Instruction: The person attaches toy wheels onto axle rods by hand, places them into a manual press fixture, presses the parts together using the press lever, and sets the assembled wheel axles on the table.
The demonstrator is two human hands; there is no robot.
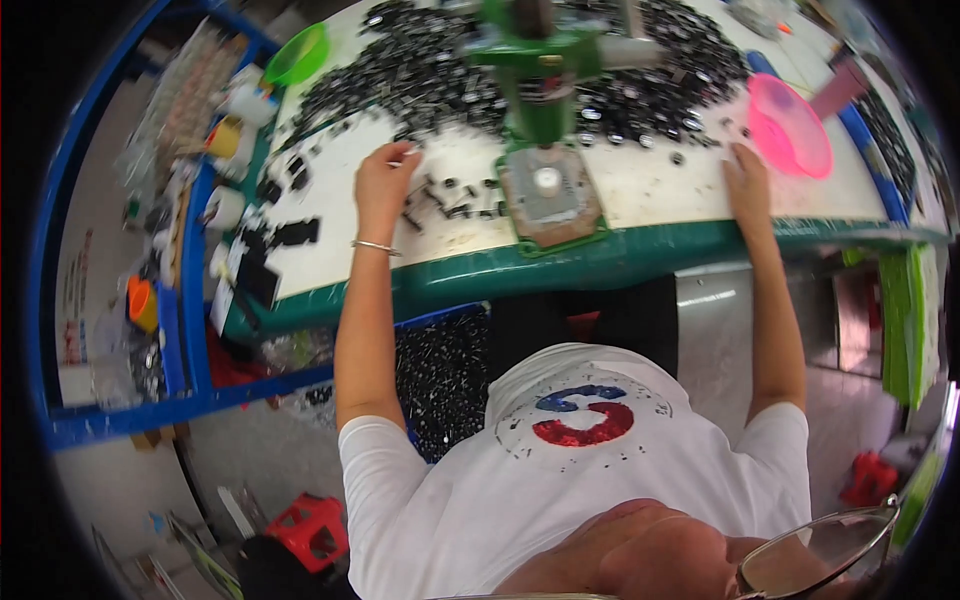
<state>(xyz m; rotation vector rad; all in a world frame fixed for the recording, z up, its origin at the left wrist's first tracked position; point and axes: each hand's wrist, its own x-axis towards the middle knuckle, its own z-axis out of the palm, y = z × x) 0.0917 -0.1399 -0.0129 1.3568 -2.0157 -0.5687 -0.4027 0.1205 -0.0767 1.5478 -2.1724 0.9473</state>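
Note:
My left hand (384, 185), with a bracelet at its wrist, is over the white tabletop (450, 238), left of a green hand press (545, 100). Its thumb and fingertips are drawn together; whatever small thing they may hold cannot be made out. Small black parts (458, 211) lie scattered between that hand and the press. On the press's base plate (552, 205) sits a round whitish piece (547, 178). At the right, my right hand (749, 190) rests by the table with its fingers loosely stretched, close to a pink bowl (790, 125). Nothing shows in it, though it is slightly blurred.
A wide heap of shiny black parts (420, 75) covers the far tabletop behind the press. A green bowl (299, 54) stands at the far left. Blue shelving (200, 290) runs along the left side. Below the table sits a bin of black pieces (440, 375); red stools (308, 530) stand lower down.

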